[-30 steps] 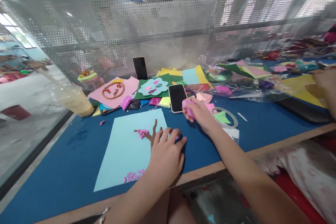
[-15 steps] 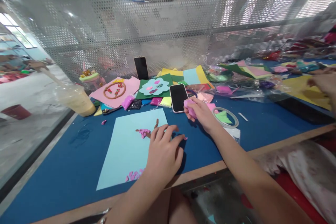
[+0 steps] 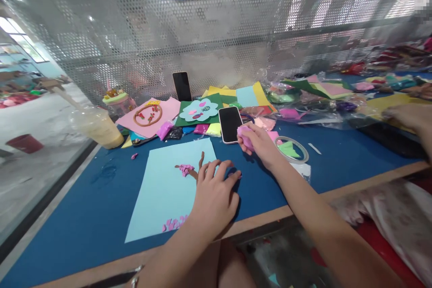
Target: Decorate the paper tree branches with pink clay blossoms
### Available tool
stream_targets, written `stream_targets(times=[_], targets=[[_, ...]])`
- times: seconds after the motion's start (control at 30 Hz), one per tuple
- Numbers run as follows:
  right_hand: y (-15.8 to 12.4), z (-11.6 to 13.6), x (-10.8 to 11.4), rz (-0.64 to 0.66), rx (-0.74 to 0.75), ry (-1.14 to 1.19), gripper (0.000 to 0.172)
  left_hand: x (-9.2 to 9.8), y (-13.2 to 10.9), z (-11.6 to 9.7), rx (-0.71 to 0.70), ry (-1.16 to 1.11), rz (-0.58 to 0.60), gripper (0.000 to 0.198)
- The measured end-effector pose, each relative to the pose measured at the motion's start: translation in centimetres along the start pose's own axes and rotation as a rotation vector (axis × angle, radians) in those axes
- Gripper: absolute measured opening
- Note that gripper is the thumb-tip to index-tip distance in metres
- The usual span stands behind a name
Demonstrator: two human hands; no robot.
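My right hand is closed around a lump of pink modelling clay, just above the table beside a phone. My left hand is over the right part of a light blue sheet of paper, its fingers bent but apart. Its forefinger tip reaches past the sheet's right edge to the blue table; whatever lies beneath that tip is hidden. On the sheet a brown clay branch carries a cluster of small pink clay bits. More pink pieces lie at its lower edge, partly covered by my left forearm.
A phone lies ahead, another phone leans on the perforated metal screen. Clay packets, a cloud-decorated green card, a tape roll and a drink cup stand around. Another person's hand is at far right.
My left forefinger has come down over the spot where a small pink bit showed at its tip. My right hand keeps the clay lump; the view has shifted slightly.
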State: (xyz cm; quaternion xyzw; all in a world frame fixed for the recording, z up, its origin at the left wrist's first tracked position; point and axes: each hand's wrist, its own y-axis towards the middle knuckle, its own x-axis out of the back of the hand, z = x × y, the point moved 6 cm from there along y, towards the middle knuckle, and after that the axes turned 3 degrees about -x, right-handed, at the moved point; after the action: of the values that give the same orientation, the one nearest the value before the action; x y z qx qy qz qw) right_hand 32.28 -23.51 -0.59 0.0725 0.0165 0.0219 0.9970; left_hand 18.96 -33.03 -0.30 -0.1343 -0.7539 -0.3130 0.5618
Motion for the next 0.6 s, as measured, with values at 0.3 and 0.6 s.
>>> stream_targets(times=[0.3,0.6], targets=[[0.3,-0.2,0.1,-0.002,-0.006,0.008,0.012,0.1,-0.1,-0.3,-0.030,0.052,-0.017,0.032],[0.1,-0.2,0.1,-0.009,-0.009,0.005,0.014,0.0,-0.3,-1.7,-0.193,0.277,-0.093,0.028]])
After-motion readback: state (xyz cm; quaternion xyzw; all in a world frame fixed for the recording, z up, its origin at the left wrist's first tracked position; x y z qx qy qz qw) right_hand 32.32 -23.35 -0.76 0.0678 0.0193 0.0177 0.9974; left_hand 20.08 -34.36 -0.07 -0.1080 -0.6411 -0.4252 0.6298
